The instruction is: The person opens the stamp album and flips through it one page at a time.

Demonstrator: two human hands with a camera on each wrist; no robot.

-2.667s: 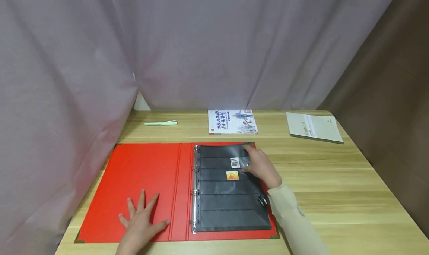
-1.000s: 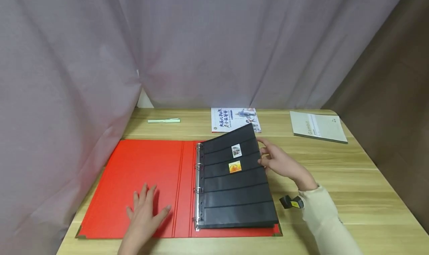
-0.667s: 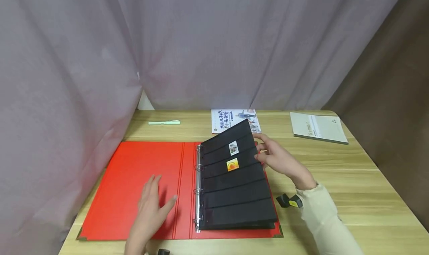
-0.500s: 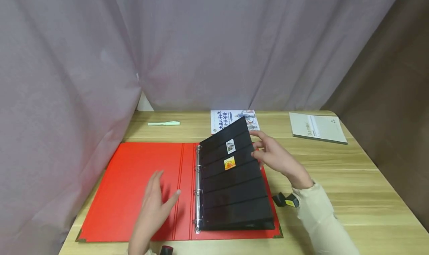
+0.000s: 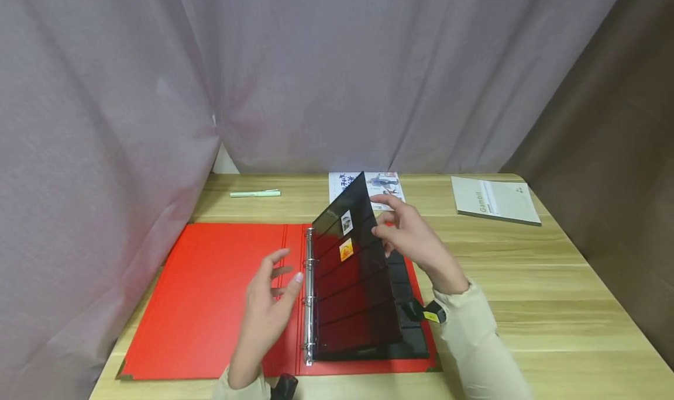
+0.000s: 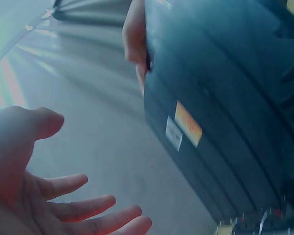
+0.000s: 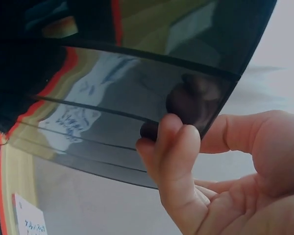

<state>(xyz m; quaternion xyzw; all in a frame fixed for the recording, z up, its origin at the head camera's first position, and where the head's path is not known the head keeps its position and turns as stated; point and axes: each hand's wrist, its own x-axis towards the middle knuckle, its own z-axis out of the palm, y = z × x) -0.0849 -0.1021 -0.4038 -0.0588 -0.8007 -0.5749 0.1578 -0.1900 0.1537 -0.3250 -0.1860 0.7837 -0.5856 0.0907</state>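
A red ring binder (image 5: 226,295) lies spread on the table, its metal rings (image 5: 309,297) along the middle. One black stamp page (image 5: 353,295) stands tilted up from the right side, with further black pages beneath it. My right hand (image 5: 413,236) pinches its outer edge between thumb and fingers, as the right wrist view shows. Two stamps sit in the page's upper strips: a whitish stamp (image 5: 346,222) and a yellow-orange stamp (image 5: 346,250). Left of the rings, my left hand (image 5: 265,306) hovers above the red cover, fingers spread and apart from the page (image 6: 210,98).
A pale green pen (image 5: 255,193) lies at the back left. Behind the binder is a booklet with a cartoon cover (image 5: 387,183), partly hidden by the lifted page. A grey-green book (image 5: 495,200) lies at the back right. Grey curtains (image 5: 316,78) hang behind the table.
My right hand has lifted the black page off the stack and swung it leftward toward upright. My left hand has risen from the red cover and moved right, nearer the rings.
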